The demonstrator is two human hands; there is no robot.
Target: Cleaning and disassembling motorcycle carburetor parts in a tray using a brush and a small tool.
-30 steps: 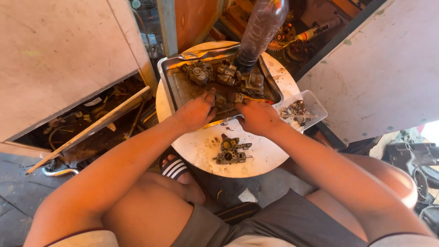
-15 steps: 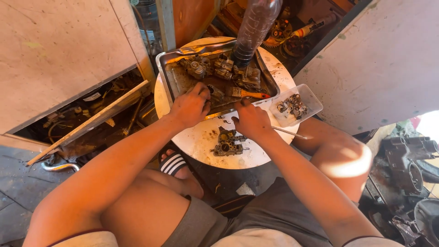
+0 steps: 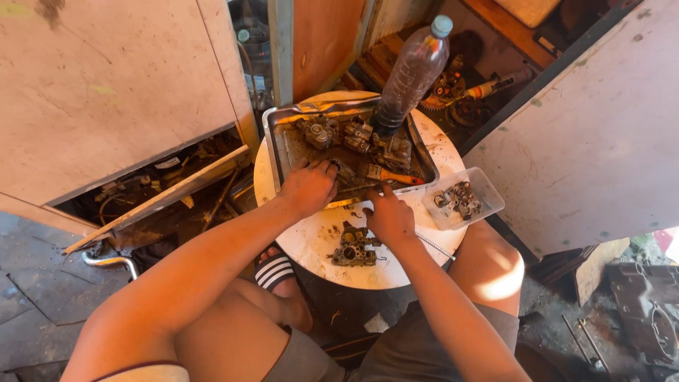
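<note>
The left hand (image 3: pixel 308 187) rests on the near edge of a shallow metal tray (image 3: pixel 277 138) that sits on the far half of a small round white tabletop (image 3: pixel 396 265). Its fingers (image 3: pixel 327 170) curl down among the greasy metal parts (image 3: pixel 353 134) inside the tray; whether they grip anything cannot be told. The right hand (image 3: pixel 389 216) lies just right of it, at the tray's near rim, with the fingers drawn close together and the tips pressing on something small that is hidden beneath them. An orange-handled tool (image 3: pixel 392 175) lies in the tray just beyond this hand. A dirty carburettor body (image 3: pixel 352 247) lies on the tabletop close to the near side of the right hand, apart from the tray. A clear plastic bottle (image 3: pixel 410 74) with a pale blue cap stands at the tray's far right corner. To the right of the tray, a small clear plastic box (image 3: pixel 488 191) holds little metal pieces.
</note>
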